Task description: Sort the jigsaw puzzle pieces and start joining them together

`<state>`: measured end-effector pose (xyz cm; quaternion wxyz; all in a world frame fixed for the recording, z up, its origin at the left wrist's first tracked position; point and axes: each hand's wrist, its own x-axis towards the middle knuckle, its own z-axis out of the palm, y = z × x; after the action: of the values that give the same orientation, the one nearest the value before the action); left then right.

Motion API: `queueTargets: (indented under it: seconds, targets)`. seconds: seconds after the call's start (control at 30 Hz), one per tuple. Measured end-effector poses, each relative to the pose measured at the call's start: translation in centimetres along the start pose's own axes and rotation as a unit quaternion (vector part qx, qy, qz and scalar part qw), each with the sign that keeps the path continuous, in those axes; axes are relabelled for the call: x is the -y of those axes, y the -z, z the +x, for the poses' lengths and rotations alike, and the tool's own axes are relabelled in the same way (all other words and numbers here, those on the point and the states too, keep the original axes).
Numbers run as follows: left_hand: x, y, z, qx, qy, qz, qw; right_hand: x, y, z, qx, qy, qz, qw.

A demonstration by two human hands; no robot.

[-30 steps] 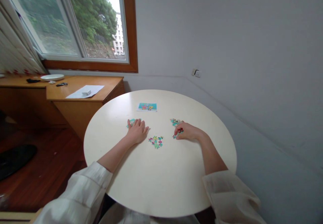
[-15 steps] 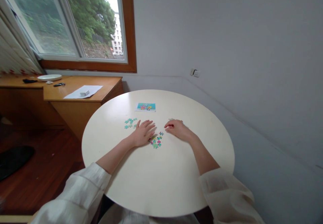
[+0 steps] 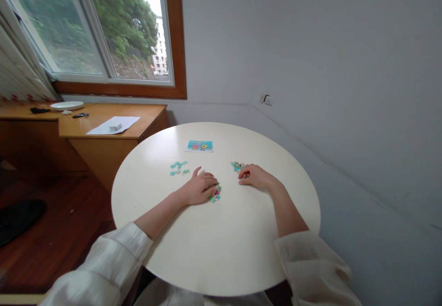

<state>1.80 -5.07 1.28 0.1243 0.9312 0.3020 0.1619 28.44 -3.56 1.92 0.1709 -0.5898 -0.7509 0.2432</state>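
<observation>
My left hand [image 3: 200, 189] lies palm down with its fingers stretched out. Its fingertips rest on a small pile of multicoloured jigsaw pieces [image 3: 216, 197] and partly cover it. To the right, my right hand [image 3: 257, 177] hovers just over the tabletop with curled fingers; whatever they hold is too small to make out. Behind its fingertips lies a second group of jigsaw pieces [image 3: 236, 166], green and pale. Several turquoise and light green jigsaw pieces [image 3: 178, 164] are spread beyond my left hand. Farther back is a picture card [image 3: 199, 146] with cartoon figures on blue.
Everything lies on a round white table [image 3: 207, 246]. Left of it stands a wooden desk [image 3: 152, 117] with a sheet of paper [image 3: 129, 122], a small white box [image 3: 115, 126] and a white plate [image 3: 67, 106]. A wall [image 3: 345, 89] borders the table on the right.
My right hand has shifted right, uncovering more of the right-hand group. My left hand has slid slightly right and now covers more of the middle pile.
</observation>
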Motion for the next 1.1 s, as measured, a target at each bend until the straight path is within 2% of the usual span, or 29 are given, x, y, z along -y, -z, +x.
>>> queueTargets:
  seconds: [0.17,0.33,0.47,0.57,0.73,0.93,1.1]
  targets:
    - [0.1,0.1,0.1,-0.021,0.001,-0.007,1.000,-0.4,0.3,-0.2,-0.006,0.007,-0.018,1.000]
    - [0.5,0.0,0.1,-0.046,0.022,-0.028,0.998,-0.6,0.2,-0.2,0.016,0.000,-0.013,1.000]
    - [1.5,-0.2,-0.1,-0.054,0.037,-0.035,0.997,-0.3,0.1,-0.2,0.042,0.021,0.057,0.997]
    - [2.3,-0.5,-0.2,-0.049,0.035,-0.021,0.998,0.2,0.1,-0.3,0.069,0.010,0.134,0.989]
    - [2.9,-0.8,-0.2,-0.054,0.052,-0.002,0.997,1.9,-0.9,0.0,0.057,0.006,0.248,0.967]
    - [2.6,-0.6,0.0,-0.058,0.065,0.006,0.996,3.1,-2.9,0.9,0.052,0.019,0.202,0.978]
    - [2.6,-0.4,0.0,-0.053,0.068,0.008,0.996,3.5,-3.5,1.0,0.034,0.024,0.146,0.988]
